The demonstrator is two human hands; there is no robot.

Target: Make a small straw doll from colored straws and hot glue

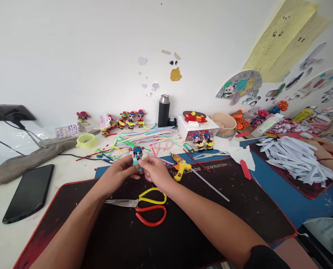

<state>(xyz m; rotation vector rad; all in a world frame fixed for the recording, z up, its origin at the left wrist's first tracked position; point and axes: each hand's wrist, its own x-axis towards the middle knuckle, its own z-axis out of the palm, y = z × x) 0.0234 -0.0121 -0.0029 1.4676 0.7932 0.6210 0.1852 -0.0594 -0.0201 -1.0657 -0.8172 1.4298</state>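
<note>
A small doll figure [137,152] with a dark blue and orange head and a light blue body is held upright between both hands. My left hand [123,171] pinches its lower body from the left. From the right, my right hand [153,171] has its fingertips closed on the same figure. Just below the hands, scissors [152,207] with one yellow and one red handle lie on the black mat [183,231]. A yellow glue gun [181,169] with a long clear glue stick rests to the right of my right hand.
Behind the hands lie colourful pipe cleaners [146,138], with finished dolls [131,119] and a black bottle [163,112] by the wall. A phone [28,192] is at left. White paper strips [298,160] and another person's arm [327,158] are at right.
</note>
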